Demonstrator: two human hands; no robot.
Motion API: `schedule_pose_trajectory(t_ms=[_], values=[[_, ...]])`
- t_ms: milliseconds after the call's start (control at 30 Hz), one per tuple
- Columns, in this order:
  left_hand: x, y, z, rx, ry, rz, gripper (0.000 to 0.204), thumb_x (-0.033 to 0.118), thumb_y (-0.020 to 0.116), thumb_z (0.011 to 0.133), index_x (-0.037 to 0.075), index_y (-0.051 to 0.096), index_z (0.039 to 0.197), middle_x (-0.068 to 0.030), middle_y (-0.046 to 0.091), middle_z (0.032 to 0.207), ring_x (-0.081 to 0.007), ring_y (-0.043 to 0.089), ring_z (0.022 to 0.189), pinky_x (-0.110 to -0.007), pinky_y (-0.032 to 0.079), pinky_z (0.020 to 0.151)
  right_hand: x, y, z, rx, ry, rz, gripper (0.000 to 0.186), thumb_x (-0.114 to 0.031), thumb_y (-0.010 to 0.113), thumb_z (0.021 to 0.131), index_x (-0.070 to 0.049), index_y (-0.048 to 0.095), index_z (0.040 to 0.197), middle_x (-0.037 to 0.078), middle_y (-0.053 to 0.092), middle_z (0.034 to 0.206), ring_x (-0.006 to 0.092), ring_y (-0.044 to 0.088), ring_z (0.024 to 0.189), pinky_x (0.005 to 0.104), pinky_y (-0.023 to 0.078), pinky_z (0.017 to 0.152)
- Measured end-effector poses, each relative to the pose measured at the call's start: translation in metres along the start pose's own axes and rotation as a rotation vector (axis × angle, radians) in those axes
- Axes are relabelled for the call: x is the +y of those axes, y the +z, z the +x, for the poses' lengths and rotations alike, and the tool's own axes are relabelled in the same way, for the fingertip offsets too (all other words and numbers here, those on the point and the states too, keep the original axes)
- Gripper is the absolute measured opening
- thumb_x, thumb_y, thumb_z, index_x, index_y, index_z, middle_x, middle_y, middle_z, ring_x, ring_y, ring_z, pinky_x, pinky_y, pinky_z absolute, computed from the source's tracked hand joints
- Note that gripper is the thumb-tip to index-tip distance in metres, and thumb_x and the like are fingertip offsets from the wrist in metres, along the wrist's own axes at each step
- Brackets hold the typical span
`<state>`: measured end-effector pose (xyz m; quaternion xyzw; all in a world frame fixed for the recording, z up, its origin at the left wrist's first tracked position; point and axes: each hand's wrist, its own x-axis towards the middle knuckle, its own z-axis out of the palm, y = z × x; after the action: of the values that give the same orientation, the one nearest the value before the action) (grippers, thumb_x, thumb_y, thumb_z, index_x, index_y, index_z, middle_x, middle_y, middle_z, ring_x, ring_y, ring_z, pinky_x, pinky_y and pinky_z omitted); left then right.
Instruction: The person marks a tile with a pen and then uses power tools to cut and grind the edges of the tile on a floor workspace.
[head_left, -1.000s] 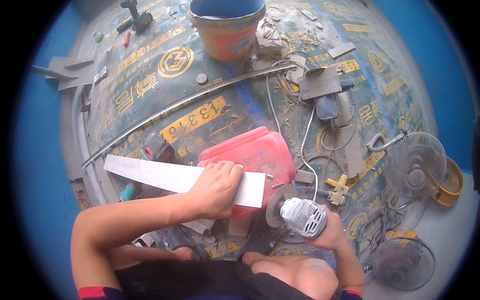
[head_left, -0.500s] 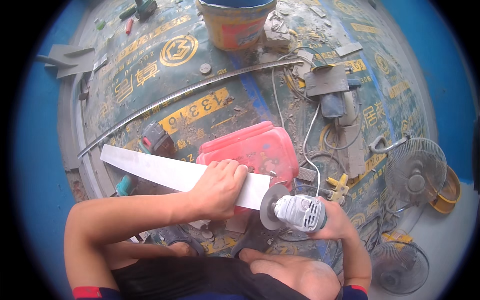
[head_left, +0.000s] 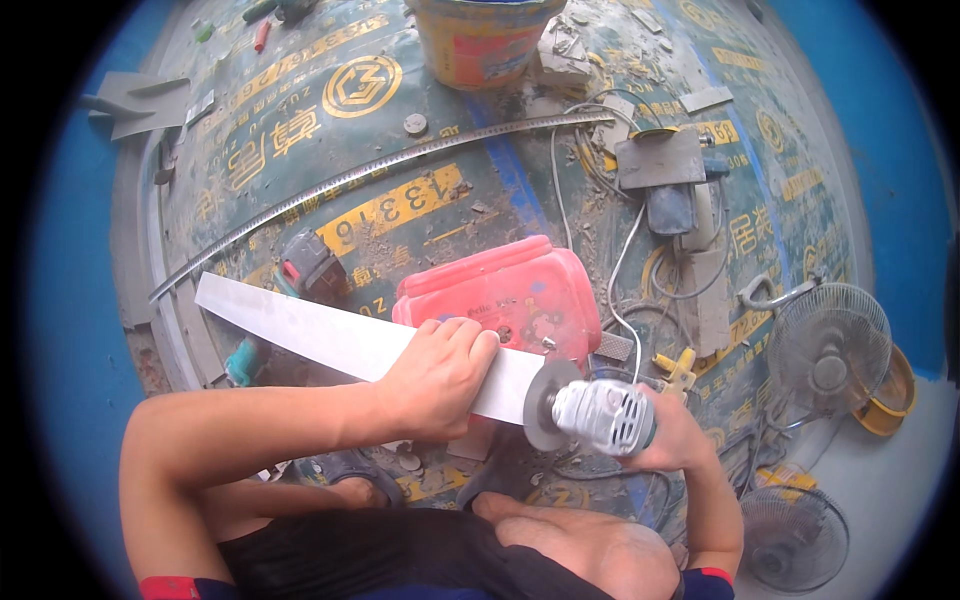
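Note:
My left hand (head_left: 438, 378) is closed over a long white tile strip (head_left: 300, 325), its fingers wrapped round the far edge near the strip's right end. The strip slants across a pink plastic stool (head_left: 500, 285) with a cartoon print on top. My right hand (head_left: 668, 432) grips an angle grinder (head_left: 604, 414) with a pale, dusty head. Its round grey disc (head_left: 541, 408) stands at the strip's right end, overlapping it in view. Whether the disc touches the strip, or is spinning, I cannot tell.
Beyond the stool, a long metal ruler (head_left: 380, 165) crosses the printed floor sheet. A bucket (head_left: 480, 45) stands farther off; a trowel-like tool (head_left: 145, 105) lies far left. Cables trail near a second power tool (head_left: 665, 180) and a yellow plug (head_left: 678, 370). A fan (head_left: 830, 350) lies at right.
The grinder has shifted slightly up, and its disc appears turned more edge-on against the strip's end. My left hand keeps its hold on the strip. The whole view has shifted a little.

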<state>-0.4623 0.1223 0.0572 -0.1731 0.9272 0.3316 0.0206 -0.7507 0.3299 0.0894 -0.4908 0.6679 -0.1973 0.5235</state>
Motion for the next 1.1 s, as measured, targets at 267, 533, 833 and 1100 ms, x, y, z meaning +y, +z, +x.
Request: schedule_pose_trajectory(t_ms=[267,533,833,1100], values=[[0.002,0.001,0.001,-0.005,0.005,-0.011,0.059,0.008,0.074,0.058,-0.004,0.053,0.112,-0.022,0.058,0.108,-0.0407,0.059,0.106,-0.047,0.046,0.092,-0.006,0.001,0.005,0.069,0.068,-0.016,0.067,-0.019,0.09,0.063,-0.003,0.066,0.123,0.016,0.075,0.105,0.0308,0.076,0.098,0.0378,0.058,0.089],[0.002,0.001,-0.001,-0.025,-0.016,-0.016,0.061,0.008,0.075,0.056,-0.004,0.053,0.111,-0.0219,0.058,0.108,-0.0406,0.059,0.106,-0.047,0.046,0.092,-0.007,0.007,-0.008,0.027,-0.082,-0.051,0.066,-0.018,0.089,0.063,-0.003,0.066,0.124,0.016,0.075,0.104,0.0324,0.076,0.096,0.0385,0.058,0.088],[0.002,0.001,-0.001,-0.02,0.005,0.004,0.064,0.008,0.075,0.054,-0.004,0.053,0.113,-0.022,0.058,0.108,-0.0401,0.059,0.104,-0.047,0.046,0.09,0.001,0.007,0.002,0.099,0.032,-0.001,0.069,-0.019,0.09,0.062,-0.002,0.064,0.124,0.017,0.075,0.107,0.0368,0.075,0.098,0.04,0.058,0.087],[0.001,0.006,0.0,0.044,0.032,0.028,0.051,0.014,0.077,0.064,-0.001,0.055,0.107,-0.0167,0.059,0.1,-0.035,0.061,0.099,-0.045,0.045,0.085,-0.007,0.008,-0.004,0.059,0.083,-0.065,0.072,-0.02,0.09,0.057,-0.002,0.067,0.123,0.013,0.075,0.108,0.0282,0.074,0.098,0.0368,0.056,0.091]])
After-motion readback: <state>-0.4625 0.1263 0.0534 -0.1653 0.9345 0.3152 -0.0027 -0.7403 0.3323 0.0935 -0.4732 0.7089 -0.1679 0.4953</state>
